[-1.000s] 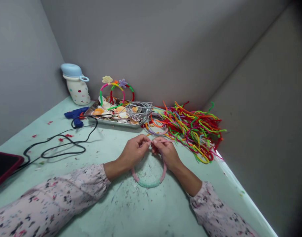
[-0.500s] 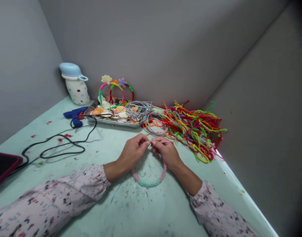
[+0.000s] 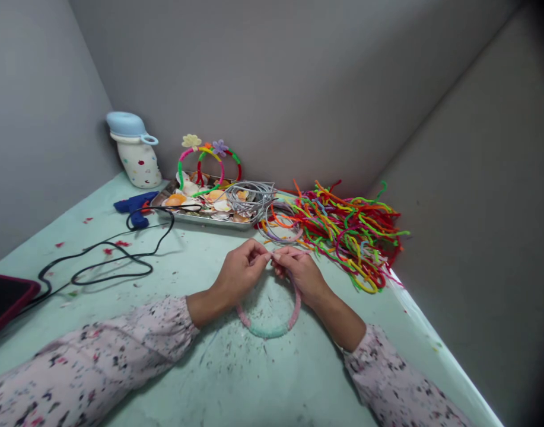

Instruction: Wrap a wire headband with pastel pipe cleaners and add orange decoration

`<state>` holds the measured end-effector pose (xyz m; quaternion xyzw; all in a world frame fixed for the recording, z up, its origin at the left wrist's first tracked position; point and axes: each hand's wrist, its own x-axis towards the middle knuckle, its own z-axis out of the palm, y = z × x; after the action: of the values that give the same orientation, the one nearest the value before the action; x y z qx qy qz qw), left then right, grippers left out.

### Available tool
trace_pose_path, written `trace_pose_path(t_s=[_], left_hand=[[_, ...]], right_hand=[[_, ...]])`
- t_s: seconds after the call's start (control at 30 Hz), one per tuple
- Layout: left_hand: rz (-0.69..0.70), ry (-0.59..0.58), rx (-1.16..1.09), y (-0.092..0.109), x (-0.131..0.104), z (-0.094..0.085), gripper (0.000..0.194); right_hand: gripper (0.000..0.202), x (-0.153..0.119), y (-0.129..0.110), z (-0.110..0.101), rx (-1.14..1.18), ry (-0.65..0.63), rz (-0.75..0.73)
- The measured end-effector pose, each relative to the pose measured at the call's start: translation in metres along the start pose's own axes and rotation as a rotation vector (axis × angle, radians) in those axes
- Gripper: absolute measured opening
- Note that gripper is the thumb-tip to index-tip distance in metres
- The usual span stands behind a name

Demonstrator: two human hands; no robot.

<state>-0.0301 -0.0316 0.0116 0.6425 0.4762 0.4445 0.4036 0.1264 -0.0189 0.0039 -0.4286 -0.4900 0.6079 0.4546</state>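
Observation:
A ring wrapped in fuzzy pipe cleaner (image 3: 268, 331), pink, lilac and mint green, hangs below my two hands, its top hidden behind the fingers. My left hand (image 3: 242, 270) is closed, thumb and forefinger pinching the ring's upper left part. My right hand (image 3: 302, 274) is closed too, pinching a pale pink pipe cleaner (image 3: 302, 253) at the top of the ring, its loose end sticking out to the right. The fingertips of both hands nearly touch.
A metal tray (image 3: 209, 222) holds shells, a coil of grey wire (image 3: 251, 196) and finished rings with flowers (image 3: 201, 151). Right of it lies a heap of coloured pipe cleaners (image 3: 349, 228). At left are a blue glue gun (image 3: 138, 204), its black cord (image 3: 114, 276), a bottle (image 3: 140, 160) and a phone (image 3: 9, 299).
The loose end of the pale pink pipe cleaner by my right hand has shifted slightly. Both hands keep their pinch in nearly the same place.

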Motion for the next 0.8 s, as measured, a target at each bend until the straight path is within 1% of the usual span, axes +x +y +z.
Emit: trace_pose_path(t_s=[0.3,0.6,0.8], left_hand=[[0.035,-0.014,0.009,-0.0007,-0.0005,0.0016,0.018],[0.040,0.002,-0.018,0.0010,-0.0005,0.0018,0.016],[0.058,0.015,-0.011,0.0012,-0.0003,0.0021,0.014]], right_hand=[[0.012,-0.0018,-0.0001,0.0022,0.014,-0.005,0.028],[0.015,-0.0022,0.0005,0.0024,-0.072,0.018,-0.012],[0.013,-0.0018,0.0002,0.0018,-0.081,0.004,-0.022]])
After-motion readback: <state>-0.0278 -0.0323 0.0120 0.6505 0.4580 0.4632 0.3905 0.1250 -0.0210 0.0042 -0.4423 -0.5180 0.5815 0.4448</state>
